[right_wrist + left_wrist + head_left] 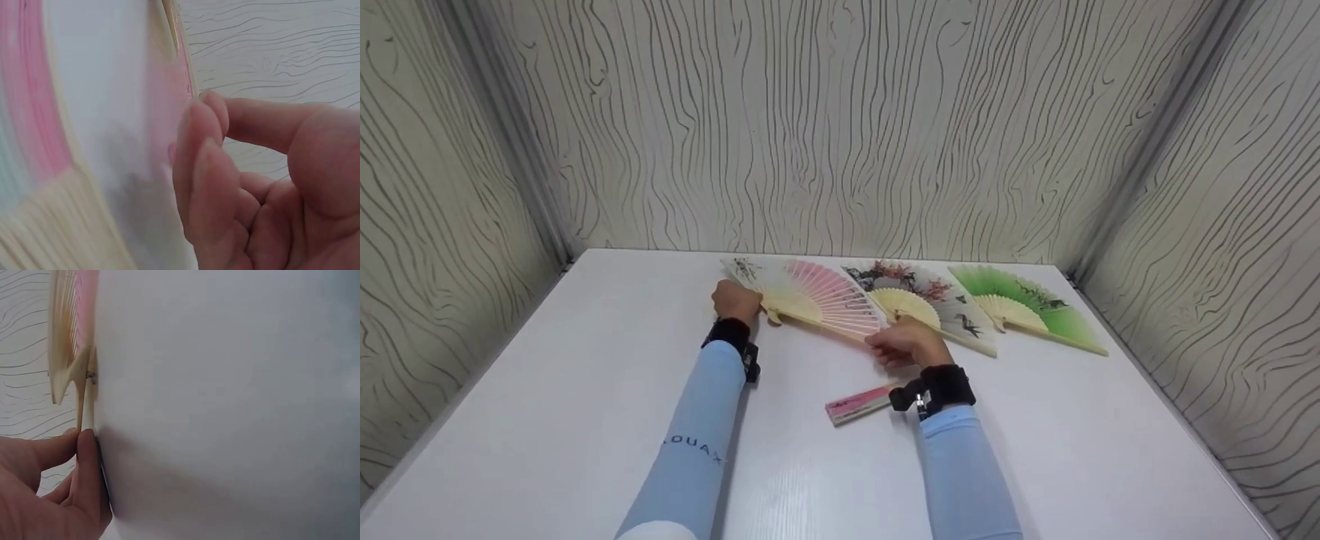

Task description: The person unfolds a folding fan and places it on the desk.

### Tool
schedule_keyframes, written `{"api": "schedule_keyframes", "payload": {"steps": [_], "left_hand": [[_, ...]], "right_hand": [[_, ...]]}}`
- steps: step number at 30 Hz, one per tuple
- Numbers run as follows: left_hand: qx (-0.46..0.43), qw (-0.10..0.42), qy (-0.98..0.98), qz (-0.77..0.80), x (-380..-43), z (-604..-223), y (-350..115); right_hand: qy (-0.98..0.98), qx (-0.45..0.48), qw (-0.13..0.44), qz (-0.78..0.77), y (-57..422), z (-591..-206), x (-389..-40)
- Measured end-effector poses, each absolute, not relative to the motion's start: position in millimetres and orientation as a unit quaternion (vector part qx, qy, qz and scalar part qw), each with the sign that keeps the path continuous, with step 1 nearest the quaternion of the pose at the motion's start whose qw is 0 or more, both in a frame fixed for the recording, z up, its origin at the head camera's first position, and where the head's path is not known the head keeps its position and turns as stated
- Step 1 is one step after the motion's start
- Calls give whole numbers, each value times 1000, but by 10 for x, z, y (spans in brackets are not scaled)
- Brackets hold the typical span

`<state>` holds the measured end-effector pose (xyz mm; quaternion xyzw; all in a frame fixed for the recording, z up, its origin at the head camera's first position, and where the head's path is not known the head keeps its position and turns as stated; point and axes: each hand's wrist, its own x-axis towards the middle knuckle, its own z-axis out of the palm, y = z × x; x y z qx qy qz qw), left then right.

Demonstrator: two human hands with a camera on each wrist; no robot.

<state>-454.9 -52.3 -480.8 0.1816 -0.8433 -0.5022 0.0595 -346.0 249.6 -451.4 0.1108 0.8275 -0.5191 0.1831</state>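
Note:
A pink and white folding fan [829, 292] lies spread at the back of the white table. Its pale ribs meet at a rivet near my left hand [737, 300]. In the left wrist view, the thumb and fingers of that hand [62, 478] pinch a thin pale stick [82, 402] of the fan near the rivet. My right hand [911, 343] pinches the outer end of the fan's near edge. In the right wrist view its thumb and fingertips [205, 121] meet at that pink edge. Below the right hand lies a folded pink fan [859, 405], partly hidden by the wrist camera.
Right of the pink fan, a spread grey-white fan [952, 300] with red blossoms lies partly behind my right hand. Farther right is a spread green fan [1069, 322]. Wood-patterned walls [840, 135] stand behind the table [607, 360] and on both sides.

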Motion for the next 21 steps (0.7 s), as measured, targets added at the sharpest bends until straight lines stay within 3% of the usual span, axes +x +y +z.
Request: {"api": "schedule_keyframes", "payload": {"steps": [21], "left_hand": [[153,91,-835,-521,-4499,-4841,-495]], "right_hand": [[853,93,137,-494,2595,-4484,-3448]]}}
